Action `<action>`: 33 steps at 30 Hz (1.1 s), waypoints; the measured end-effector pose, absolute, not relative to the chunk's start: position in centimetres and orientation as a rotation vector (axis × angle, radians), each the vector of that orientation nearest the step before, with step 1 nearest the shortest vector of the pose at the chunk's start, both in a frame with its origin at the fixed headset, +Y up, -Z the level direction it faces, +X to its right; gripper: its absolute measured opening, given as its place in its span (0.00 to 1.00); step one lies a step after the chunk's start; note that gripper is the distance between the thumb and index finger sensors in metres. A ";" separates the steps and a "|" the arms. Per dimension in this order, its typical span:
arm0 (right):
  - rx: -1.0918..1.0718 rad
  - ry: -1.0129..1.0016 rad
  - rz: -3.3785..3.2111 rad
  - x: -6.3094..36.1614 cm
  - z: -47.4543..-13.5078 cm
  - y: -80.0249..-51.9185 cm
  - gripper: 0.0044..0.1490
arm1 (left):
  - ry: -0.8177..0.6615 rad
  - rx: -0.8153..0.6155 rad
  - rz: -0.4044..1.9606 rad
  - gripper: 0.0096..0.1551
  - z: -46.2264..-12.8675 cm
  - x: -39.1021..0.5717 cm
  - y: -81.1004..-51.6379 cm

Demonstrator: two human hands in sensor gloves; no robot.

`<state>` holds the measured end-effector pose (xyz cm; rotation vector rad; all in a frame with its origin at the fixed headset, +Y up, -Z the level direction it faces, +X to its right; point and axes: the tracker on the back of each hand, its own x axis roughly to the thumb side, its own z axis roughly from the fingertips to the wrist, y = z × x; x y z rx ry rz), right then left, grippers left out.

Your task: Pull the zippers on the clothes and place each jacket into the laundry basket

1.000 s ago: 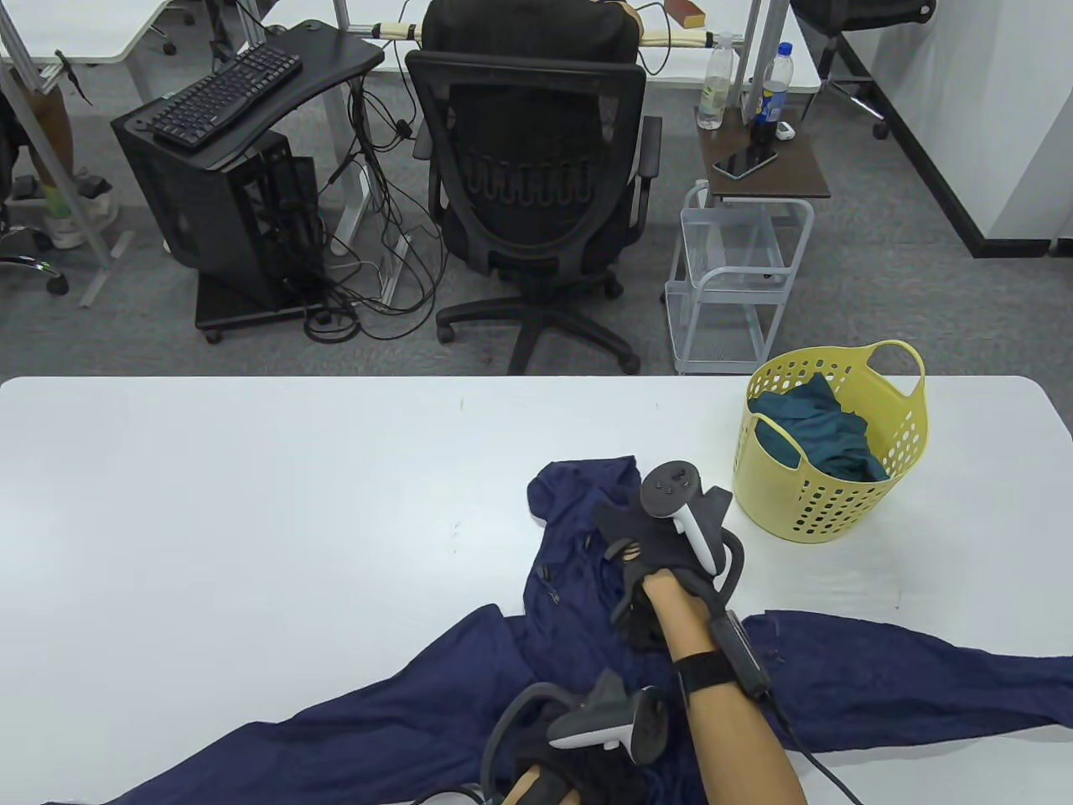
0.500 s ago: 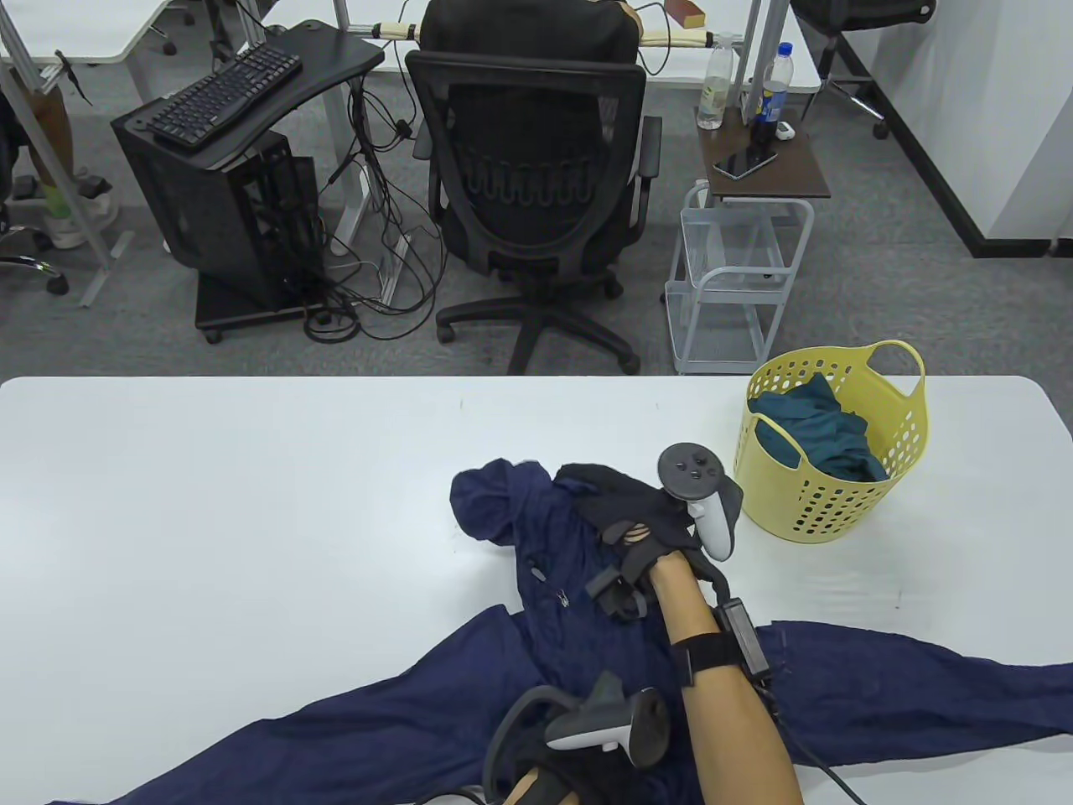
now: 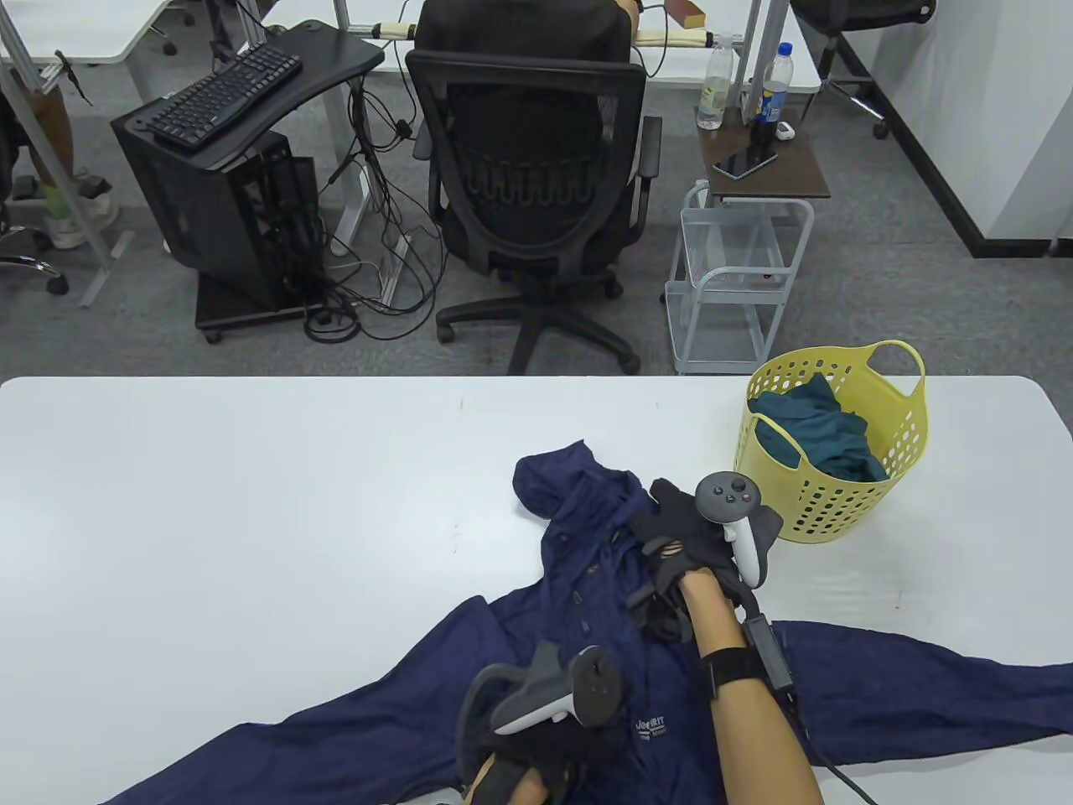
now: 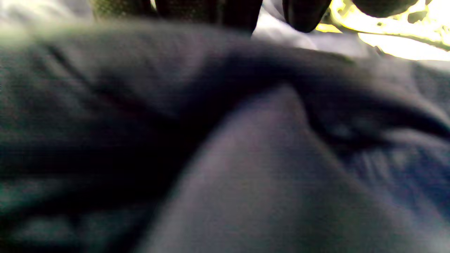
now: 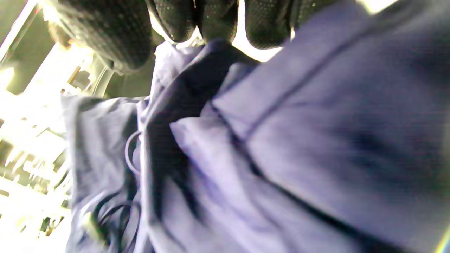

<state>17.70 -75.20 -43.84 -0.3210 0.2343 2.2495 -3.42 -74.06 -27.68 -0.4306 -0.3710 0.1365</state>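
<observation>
A navy jacket (image 3: 578, 579) lies front up on the white table (image 3: 251, 503), sleeves spread left and right, its hood towards the far side. My right hand (image 3: 671, 524) grips the fabric just below the collar; in the right wrist view its fingers (image 5: 211, 17) curl over a raised fold of the jacket (image 5: 299, 140). My left hand (image 3: 562, 750) rests low on the jacket's front by a small white logo, its fingers (image 4: 211, 14) closed on bunched, blurred cloth (image 4: 246, 158). The yellow laundry basket (image 3: 838, 503) stands just right of my right hand, a teal garment (image 3: 821, 436) inside.
The jacket's right sleeve (image 3: 922, 679) runs along the table below the basket towards the right edge. Beyond the table's far edge stand a black office chair (image 3: 528, 168) and a white wire cart (image 3: 738, 277).
My right hand swung the hood and collar left, then back right and nearer the basket. The jacket front now lies flatter with the logo showing. My left hand shifted slightly left.
</observation>
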 end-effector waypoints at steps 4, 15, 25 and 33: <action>-0.198 0.150 2.396 17.6 -41.8 -73.1 0.41 | -0.250 -0.303 0.202 0.36 -28.7 -6.4 -73.1; 0.072 0.458 2.827 16.2 -30.1 -74.5 0.42 | -0.004 -0.691 0.095 0.46 -30.1 -10.2 -76.2; -0.142 0.734 2.878 20.7 -31.7 -77.9 0.53 | 0.092 -0.764 0.130 0.67 -32.3 -15.2 -79.7; -0.340 0.514 2.995 21.8 -32.9 -78.3 0.44 | 0.210 -0.386 0.110 0.61 -33.6 -17.3 -78.8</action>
